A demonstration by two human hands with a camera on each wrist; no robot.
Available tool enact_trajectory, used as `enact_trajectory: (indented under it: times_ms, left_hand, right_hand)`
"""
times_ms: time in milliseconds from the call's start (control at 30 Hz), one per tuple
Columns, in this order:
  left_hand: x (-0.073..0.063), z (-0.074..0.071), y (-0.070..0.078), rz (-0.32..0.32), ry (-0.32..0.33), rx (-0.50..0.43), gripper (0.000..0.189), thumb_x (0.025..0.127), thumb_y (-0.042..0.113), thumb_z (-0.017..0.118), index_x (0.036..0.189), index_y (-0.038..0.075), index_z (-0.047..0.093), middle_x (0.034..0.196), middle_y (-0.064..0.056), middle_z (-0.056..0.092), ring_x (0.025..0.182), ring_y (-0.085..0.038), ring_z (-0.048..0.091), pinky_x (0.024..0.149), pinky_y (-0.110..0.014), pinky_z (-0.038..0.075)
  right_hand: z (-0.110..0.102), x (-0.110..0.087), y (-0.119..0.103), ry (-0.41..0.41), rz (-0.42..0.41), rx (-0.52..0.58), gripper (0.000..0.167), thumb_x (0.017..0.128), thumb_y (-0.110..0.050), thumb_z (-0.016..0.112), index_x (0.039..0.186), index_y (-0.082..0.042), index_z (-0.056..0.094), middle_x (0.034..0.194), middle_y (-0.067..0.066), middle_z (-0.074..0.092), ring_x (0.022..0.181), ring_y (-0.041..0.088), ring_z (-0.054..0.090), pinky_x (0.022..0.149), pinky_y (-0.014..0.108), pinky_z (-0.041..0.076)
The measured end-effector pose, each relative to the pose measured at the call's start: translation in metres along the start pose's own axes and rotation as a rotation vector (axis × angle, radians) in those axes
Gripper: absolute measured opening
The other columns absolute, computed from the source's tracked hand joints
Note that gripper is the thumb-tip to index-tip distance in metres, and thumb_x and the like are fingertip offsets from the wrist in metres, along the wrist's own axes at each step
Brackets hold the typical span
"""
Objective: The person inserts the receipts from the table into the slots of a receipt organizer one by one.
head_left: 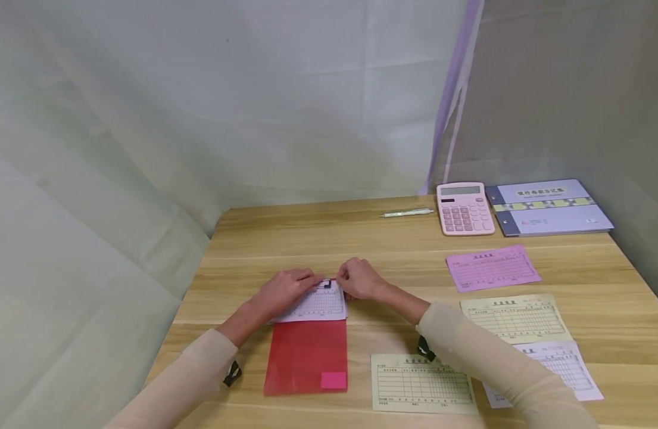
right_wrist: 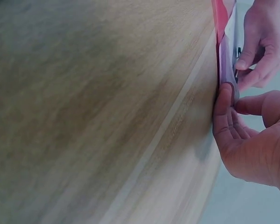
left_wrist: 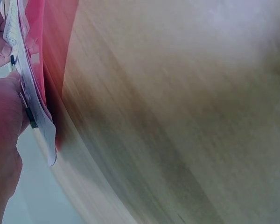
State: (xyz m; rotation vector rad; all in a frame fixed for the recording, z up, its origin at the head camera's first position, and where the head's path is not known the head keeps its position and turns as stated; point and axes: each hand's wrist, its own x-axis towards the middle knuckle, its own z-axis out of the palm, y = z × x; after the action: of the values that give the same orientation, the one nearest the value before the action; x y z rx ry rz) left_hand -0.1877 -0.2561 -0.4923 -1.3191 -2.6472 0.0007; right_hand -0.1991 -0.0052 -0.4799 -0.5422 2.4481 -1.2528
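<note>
Both our hands pinch the upper edge of the white form (head_left: 319, 306): right hand (head_left: 359, 279) at its corner, left hand (head_left: 287, 292) nearer the black clip (head_left: 327, 284), lengthwise between our fingers.

A translucent red file folder (head_left: 307, 348) lies on the desk (head_left: 264, 244), stretching toward the person from both hands, a bright pink label (head_left: 334, 380) at its near right corner. A white printed form (head_left: 319, 306) covers its far end, below the left hand (head_left: 290, 291), its far right corner pinched in the right hand (head_left: 359, 280). A thin fastener (head_left: 327, 284) with black parts sits along the far edge, between the hands.
</note>
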Motion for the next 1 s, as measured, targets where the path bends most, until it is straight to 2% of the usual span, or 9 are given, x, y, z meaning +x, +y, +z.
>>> enact_trajectory:
  times_ms: [400,600,833,933,1000]
  left_hand:
    - [0.0,0.004,0.0,0.024,0.022,0.058,0.042,0.099,0.008,0.077,0.14,0.01,0.07,0.116,-0.005,0.073,0.105,-0.018,0.074,0.087,-0.034,0.061]
    - [0.001,0.006,0.001,0.003,0.039,0.035,0.039,0.1,0.019,0.077,0.138,0.011,0.071,0.114,-0.003,0.073,0.103,-0.017,0.074,0.088,-0.034,0.061]
    - [0.003,0.005,0.003,-0.035,0.039,-0.01,0.04,0.098,0.022,0.08,0.136,0.013,0.073,0.114,-0.002,0.074,0.102,-0.015,0.074,0.088,-0.033,0.061]
    - [0.003,0.005,0.003,-0.044,0.032,-0.019,0.037,0.1,0.022,0.078,0.135,0.013,0.074,0.114,-0.002,0.074,0.102,-0.015,0.074,0.088,-0.033,0.061]
    - [0.003,0.005,0.002,-0.048,0.03,-0.024,0.036,0.1,0.022,0.077,0.135,0.013,0.074,0.114,-0.002,0.074,0.102,-0.016,0.074,0.088,-0.033,0.061]
  right_hand:
    - [0.001,0.002,-0.001,0.005,0.022,0.01,0.016,0.103,-0.003,0.062,0.095,0.002,0.075,0.065,0.005,0.068,0.051,0.013,0.062,0.048,0.025,0.052]
    - [-0.001,0.003,-0.001,-0.006,0.044,0.012,0.014,0.103,-0.003,0.063,0.097,0.003,0.074,0.067,0.006,0.068,0.05,0.014,0.063,0.048,0.026,0.053]
    - [-0.007,0.003,0.0,0.125,-0.008,-0.165,0.008,0.1,-0.004,0.066,0.098,-0.002,0.074,0.083,0.005,0.069,0.067,0.014,0.06,0.059,0.026,0.05]
    - [-0.01,0.0,-0.001,0.126,-0.016,-0.191,0.012,0.1,-0.006,0.066,0.099,-0.001,0.077,0.086,0.006,0.071,0.072,0.015,0.06,0.064,0.027,0.05]
    - [-0.01,-0.001,-0.001,0.086,-0.007,-0.17,0.015,0.101,-0.008,0.067,0.101,-0.001,0.079,0.084,0.006,0.072,0.069,0.015,0.061,0.061,0.025,0.049]
